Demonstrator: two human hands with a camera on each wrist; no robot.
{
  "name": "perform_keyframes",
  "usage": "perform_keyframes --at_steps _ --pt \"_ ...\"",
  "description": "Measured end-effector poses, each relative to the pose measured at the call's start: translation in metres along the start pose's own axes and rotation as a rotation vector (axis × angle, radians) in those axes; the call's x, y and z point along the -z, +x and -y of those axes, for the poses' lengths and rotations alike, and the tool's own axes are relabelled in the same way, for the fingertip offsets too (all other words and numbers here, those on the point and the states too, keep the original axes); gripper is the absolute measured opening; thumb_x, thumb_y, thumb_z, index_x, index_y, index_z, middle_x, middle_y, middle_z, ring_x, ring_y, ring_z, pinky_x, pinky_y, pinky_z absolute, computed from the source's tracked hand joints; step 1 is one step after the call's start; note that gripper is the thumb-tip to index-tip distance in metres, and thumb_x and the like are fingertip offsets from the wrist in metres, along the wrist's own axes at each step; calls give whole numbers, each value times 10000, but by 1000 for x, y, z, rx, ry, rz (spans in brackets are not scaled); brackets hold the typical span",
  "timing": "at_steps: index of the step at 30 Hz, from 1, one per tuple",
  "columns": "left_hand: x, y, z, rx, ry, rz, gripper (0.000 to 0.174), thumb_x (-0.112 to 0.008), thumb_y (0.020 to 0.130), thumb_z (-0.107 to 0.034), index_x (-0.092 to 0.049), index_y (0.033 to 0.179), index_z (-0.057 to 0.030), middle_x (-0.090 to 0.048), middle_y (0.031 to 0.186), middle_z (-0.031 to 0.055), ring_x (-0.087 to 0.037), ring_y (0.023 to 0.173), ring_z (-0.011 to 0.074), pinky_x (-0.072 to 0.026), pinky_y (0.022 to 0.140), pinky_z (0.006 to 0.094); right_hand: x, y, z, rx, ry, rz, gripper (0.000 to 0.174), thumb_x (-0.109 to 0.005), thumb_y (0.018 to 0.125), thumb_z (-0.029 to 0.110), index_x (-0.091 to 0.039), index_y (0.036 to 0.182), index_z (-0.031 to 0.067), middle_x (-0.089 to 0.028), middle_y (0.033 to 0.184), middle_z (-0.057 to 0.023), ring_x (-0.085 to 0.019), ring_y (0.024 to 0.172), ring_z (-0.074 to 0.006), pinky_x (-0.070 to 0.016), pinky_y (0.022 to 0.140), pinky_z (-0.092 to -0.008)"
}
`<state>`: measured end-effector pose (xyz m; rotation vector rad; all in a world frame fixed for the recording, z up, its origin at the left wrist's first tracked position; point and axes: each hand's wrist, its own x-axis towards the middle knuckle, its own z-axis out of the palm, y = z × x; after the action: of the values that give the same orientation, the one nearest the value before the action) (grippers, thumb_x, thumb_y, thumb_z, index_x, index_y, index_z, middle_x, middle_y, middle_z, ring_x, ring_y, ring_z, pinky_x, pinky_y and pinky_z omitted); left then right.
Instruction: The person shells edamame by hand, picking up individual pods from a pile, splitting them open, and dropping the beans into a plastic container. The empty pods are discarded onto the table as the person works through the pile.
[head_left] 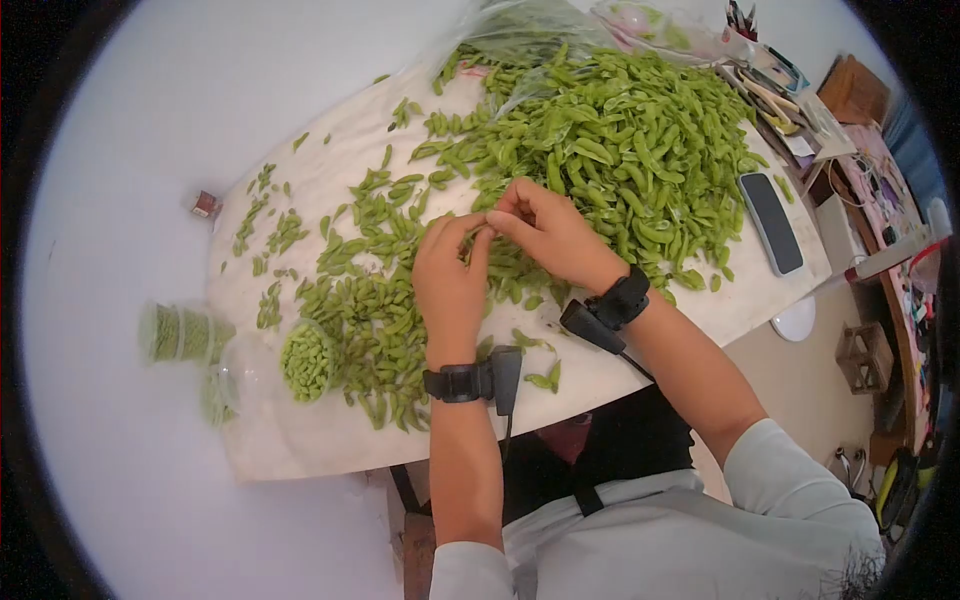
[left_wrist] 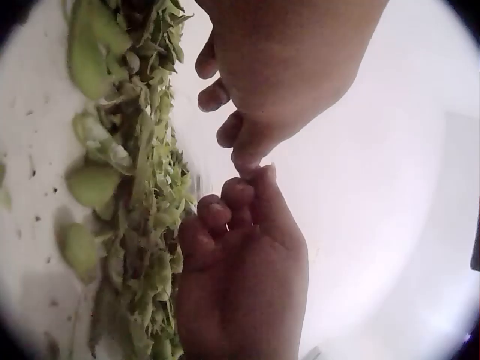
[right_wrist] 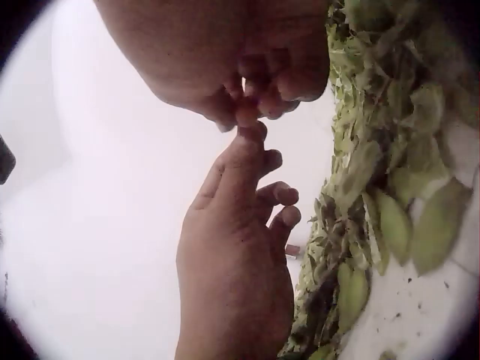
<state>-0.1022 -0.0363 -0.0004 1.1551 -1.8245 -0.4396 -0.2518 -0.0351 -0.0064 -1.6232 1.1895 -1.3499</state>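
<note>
Over a table [head_left: 262, 440] spread with green bean pods, my left hand [head_left: 447, 285] and right hand [head_left: 560, 240] meet at thumb and fingertips. Both have the thumb brought against the index finger; I cannot tell what lies in the pinch. The left wrist view has the left hand [left_wrist: 244, 292] below and the right hand [left_wrist: 292, 67] above, tips touching. In the right wrist view the right hand's [right_wrist: 236, 247] other fingers curl loosely. A big heap of pods [head_left: 640, 150] rises beyond the hands, and smaller pods [head_left: 370, 310] lie scattered left of them.
A clear container of shelled green beans [head_left: 305, 365] stands at the table's left front. Further left are clear jars of green beans [head_left: 185, 335]. A clear plastic bag [head_left: 520, 35] lies behind the heap, a phone [head_left: 772, 225] at the right edge. A small box [head_left: 206, 204] sits at the left.
</note>
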Motion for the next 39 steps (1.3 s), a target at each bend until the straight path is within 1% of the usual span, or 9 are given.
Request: perform_keyframes --at_steps 4,7,10,16,22,25,28,34,39 --pt "2 1 -1 -60 14 -26 142 -661 802 -80 -633 934 -35 -591 871 94 -561 787 272 -452 699 336 9 1 10 -48 -256 114 269 -540 935 210 -503 786 -10 -467 623 -46 -406 602 -101 -368 558 -285" --pt "3 1 -3 -52 -43 7 147 -675 776 -65 -636 915 -33 -592 866 87 -564 796 266 -452 708 337 9 -1 12 -28 -219 96 315 -534 908 280 -576 805 -15 -559 698 -194 -514 625 -325 -428 593 -368" --pt "2 1 5 -121 -57 16 148 -692 745 -52 -640 882 -26 -586 838 87 -558 787 263 -445 705 335 8 0 4 16 -213 107 314 -535 905 277 -593 802 -15 -561 668 -190 -508 589 -315 -419 573 -372" --pt "5 0 -4 -135 10 -13 142 -707 727 -38 -645 849 -3 -571 750 95 -548 691 242 -427 637 307 4 1 -2 44 -12 81 339 -517 913 261 -609 752 -22 -476 529 -82 -470 496 -148 -380 502 -327" --pt "1 -1 -2 -185 -3 -73 147 -710 714 -23 -667 854 -20 -552 717 94 -530 653 229 -414 606 298 3 -5 5 -345 553 158 315 -522 922 268 -583 707 47 -428 552 60 -346 455 -43 -261 421 -222" --pt "1 -2 -3 -157 -1 -80 152 -711 713 -19 -666 858 -14 -548 711 96 -534 659 227 -419 612 303 1 -7 16 -459 717 167 310 -491 951 231 -429 670 116 -313 538 83 -222 438 -33 -175 402 -220" --pt "1 -2 -7 -157 7 -76 152 -713 713 -20 -664 856 -6 -546 717 100 -537 668 229 -425 621 302 3 -8 10 -464 827 202 328 -492 950 234 -407 651 126 -313 538 80 -222 440 -38 -172 401 -225" --pt "-1 0 -2 -135 -65 -89 150 -719 743 -48 -669 880 -17 -592 775 51 -536 702 187 -425 641 288 4 -6 13 -396 786 185 321 -529 931 255 -465 656 101 -372 552 63 -285 432 -48 -217 396 -230" --pt "-3 -3 -10 226 -468 -116 168 -672 821 -63 -646 976 -4 -616 846 2 -527 688 76 -430 632 218 -1 -5 11 -176 448 90 419 -534 939 291 -446 604 55 -375 562 52 -301 498 -54 -260 450 -251"
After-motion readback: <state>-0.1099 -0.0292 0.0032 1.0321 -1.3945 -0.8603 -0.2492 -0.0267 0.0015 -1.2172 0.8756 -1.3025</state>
